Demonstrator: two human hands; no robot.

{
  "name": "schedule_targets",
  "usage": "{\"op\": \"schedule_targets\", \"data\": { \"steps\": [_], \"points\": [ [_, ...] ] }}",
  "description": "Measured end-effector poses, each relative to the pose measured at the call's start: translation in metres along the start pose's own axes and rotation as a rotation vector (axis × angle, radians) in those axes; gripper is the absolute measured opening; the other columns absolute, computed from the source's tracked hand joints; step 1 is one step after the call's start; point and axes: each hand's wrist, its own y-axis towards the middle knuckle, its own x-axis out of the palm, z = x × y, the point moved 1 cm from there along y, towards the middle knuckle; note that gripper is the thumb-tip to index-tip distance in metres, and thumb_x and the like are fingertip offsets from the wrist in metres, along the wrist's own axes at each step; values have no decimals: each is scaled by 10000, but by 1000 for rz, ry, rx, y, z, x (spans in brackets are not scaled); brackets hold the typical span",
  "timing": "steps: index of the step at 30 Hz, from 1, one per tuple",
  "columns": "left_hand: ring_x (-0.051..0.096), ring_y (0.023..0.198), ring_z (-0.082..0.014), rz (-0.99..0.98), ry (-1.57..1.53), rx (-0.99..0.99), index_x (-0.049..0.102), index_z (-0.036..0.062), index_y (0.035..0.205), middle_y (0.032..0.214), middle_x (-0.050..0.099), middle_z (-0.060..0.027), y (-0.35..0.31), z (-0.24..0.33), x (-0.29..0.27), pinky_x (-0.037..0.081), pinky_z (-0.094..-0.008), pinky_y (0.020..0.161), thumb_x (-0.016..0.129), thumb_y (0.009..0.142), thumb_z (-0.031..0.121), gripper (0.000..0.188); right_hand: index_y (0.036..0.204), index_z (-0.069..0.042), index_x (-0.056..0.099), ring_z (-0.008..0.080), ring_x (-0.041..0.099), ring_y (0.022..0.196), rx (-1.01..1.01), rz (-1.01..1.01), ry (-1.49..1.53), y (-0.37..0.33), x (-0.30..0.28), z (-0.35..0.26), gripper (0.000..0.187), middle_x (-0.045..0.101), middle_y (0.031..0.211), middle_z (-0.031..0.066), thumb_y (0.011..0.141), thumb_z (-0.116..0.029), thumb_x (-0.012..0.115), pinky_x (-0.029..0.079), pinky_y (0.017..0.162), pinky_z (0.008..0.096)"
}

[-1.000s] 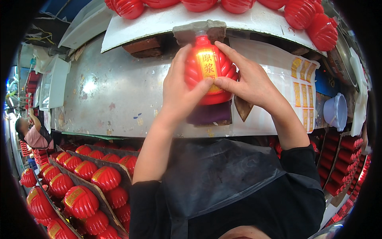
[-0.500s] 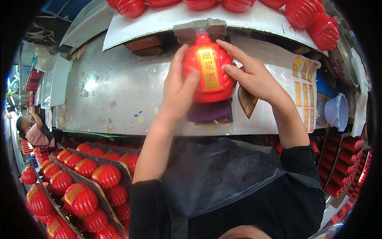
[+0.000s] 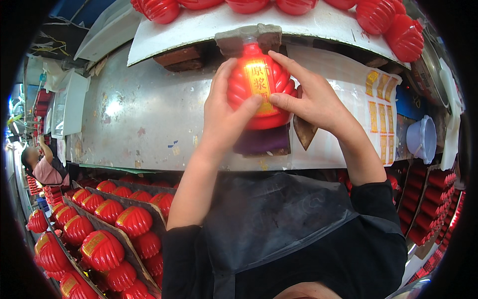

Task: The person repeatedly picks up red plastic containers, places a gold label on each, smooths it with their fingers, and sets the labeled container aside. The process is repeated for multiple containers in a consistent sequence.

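A round red ribbed bottle [image 3: 238, 89] with a clear neck lies before me, its neck against a grey notched block [image 3: 269, 39]. Down its front runs a gold label [image 3: 259, 74] with red characters. My left hand [image 3: 224, 99] wraps the bottle's left side, and my right hand [image 3: 311, 94] wraps its right side. Both thumbs press on the lower part of the label, partly hiding it. Beneath the bottle's base is a purple cloth pad [image 3: 264, 141]. A brown pointed blade-like piece [image 3: 304, 132] sticks out below my right hand; I cannot tell whether that hand holds it.
A white sheet of gold labels [image 3: 356, 117] lies on the metal table [image 3: 134, 114] at right, near a lavender bucket [image 3: 421, 139]. Red bottles [image 3: 249, 5] line a white board [image 3: 318, 25] at the back. Crates of red bottles [image 3: 102, 248] stand lower left. A person [image 3: 45, 164] is far left.
Both thumbs have moved inward and down onto the lower label, covering its bottom character. The brown pointed piece has shifted slightly left. The bottle stays nearly in place.
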Motion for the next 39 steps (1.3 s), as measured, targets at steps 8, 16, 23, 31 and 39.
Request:
{"op": "schedule_targets", "data": {
  "steps": [8,16,23,31,39],
  "points": [
    [484,1454,-332,-27,-4,-5,407,-20,1563,1567,477,-227,-1,2,-2,388,-413,1201,779,874,260,833,1614,-105,424,290,729,1042,10,-23,5,2,-4,-4,838,641,1409,229,902,-353,791,581,875,361],
    [493,1402,-433,-76,515,359,477,49,1536,1544,462,-261,17,14,-11,417,-463,1168,743,901,323,741,1411,-179,665,373,694,1031,-159,120,-168,9,-9,-23,484,646,1172,172,940,-282,707,570,872,437],
    [532,1301,-441,-163,561,339,514,73,1497,1438,505,-240,22,21,-9,460,-483,1096,763,873,311,713,1378,-184,692,371,682,948,-165,90,-305,12,-7,-18,462,605,1099,168,936,-313,728,570,817,439],
    [537,1287,-431,-157,588,353,524,71,1486,1442,497,-223,22,21,-9,461,-482,1091,774,860,307,714,1334,-116,710,237,662,918,18,50,-56,30,-22,-19,445,648,1017,80,965,-364,734,556,813,380],
    [505,1376,-418,-141,522,331,441,84,1556,1493,495,-224,22,14,-9,431,-479,1149,787,853,271,805,1237,-42,700,177,726,979,-437,-72,32,43,-31,-35,348,731,1120,90,898,31,720,597,845,318]
  ]
}}
